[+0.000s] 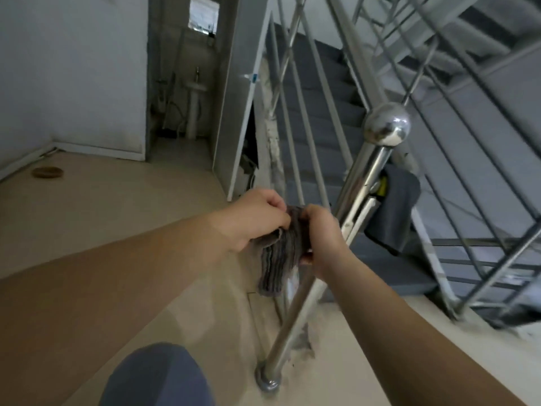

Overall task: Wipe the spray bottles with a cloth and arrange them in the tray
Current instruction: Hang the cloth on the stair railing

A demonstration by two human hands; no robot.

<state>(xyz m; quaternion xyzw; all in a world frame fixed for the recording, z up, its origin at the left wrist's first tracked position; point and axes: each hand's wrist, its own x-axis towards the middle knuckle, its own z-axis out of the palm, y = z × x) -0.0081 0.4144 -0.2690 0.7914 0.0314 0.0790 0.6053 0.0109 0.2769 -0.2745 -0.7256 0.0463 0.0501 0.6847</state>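
Both hands out in front, pinching the cloth [280,253]: left hand [254,218] gripping its top edge, right hand [320,238] closed on the side just beside it, striped folds hanging below. No bottles or tray in view, so wiping not yet begun. Best now to fold the cloth into a flat pad, keep a clean face outward, and hold it clear of the railing post [363,183] just beyond the right hand.

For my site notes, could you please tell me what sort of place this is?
Probably an indoor stairwell landing: a steel railing post guards grey stairs, and a doorway shows a pedestal washbasin. Both hands hold a cloth.
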